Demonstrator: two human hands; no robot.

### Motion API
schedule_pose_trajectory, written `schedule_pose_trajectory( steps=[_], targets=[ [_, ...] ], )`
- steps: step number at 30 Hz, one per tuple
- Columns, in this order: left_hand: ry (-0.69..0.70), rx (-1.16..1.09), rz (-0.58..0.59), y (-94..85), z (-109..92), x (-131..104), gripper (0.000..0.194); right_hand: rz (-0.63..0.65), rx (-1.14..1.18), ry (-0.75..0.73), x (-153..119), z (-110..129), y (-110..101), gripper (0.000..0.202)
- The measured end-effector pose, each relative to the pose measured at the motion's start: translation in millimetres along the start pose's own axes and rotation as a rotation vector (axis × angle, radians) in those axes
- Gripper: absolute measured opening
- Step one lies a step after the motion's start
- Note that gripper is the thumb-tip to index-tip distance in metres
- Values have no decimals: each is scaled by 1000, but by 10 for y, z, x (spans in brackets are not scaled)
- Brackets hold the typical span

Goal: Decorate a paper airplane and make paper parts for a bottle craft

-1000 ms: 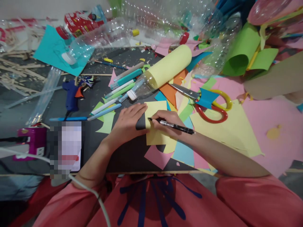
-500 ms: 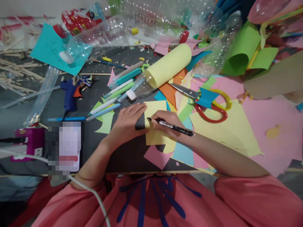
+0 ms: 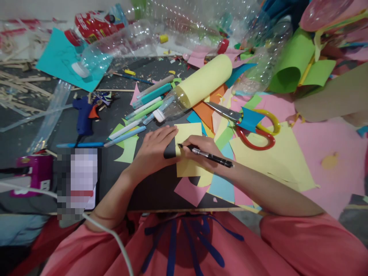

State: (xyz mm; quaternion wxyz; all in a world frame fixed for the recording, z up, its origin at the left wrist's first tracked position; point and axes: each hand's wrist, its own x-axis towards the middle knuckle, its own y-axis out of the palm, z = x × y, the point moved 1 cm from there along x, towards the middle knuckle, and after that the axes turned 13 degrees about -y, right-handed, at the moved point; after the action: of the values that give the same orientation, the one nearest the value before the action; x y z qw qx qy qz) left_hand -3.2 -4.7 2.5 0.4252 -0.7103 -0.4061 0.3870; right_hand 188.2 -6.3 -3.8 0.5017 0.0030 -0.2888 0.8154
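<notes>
A small yellow paper [image 3: 189, 168] lies on the dark table in front of me. My left hand [image 3: 156, 147] is spread flat, its fingertips and thumb at the left edge of that paper. My right hand [image 3: 202, 149] grips a black pen [image 3: 214, 157], whose tip touches the paper near its left side. A clear bottle wrapped in yellow paper [image 3: 205, 80] lies beyond my hands, with its white cap toward me. To the right are scissors [image 3: 254, 124] with red and yellow handles and blue paper around them.
Markers [image 3: 146, 107] lie beyond my left hand. Further left are a blue glue gun [image 3: 84, 115], a phone [image 3: 83, 176] and a purple box [image 3: 34, 175]. Clear bottles [image 3: 120, 44] line the back. Coloured paper sheets [image 3: 276, 157] and green paper rolls [image 3: 294, 61] lie at the right.
The outer end of the pen has shifted very slightly left and down with my right hand. My left hand stays in place on the paper's edge.
</notes>
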Motion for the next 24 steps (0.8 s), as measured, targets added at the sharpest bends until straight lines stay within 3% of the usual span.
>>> schedule_pose_trajectory(
  steps=[3, 8, 14, 20, 24],
  targets=[
    [8, -2, -9, 9, 4, 1, 67, 22, 24, -40, 3, -5, 13, 16],
    [-8, 9, 18, 14, 14, 5, 70, -94, -71, 65, 12, -12, -13, 13],
    [10, 3, -18, 19, 16, -2, 67, -6, -50, -47, 20, -9, 5, 14],
    [1, 21, 13, 18, 15, 10, 72, -118, -93, 84, 28, -7, -32, 13],
    [1, 13, 9, 8, 4, 16, 71, -63, -38, 49, 38, -13, -4, 11]
  ],
)
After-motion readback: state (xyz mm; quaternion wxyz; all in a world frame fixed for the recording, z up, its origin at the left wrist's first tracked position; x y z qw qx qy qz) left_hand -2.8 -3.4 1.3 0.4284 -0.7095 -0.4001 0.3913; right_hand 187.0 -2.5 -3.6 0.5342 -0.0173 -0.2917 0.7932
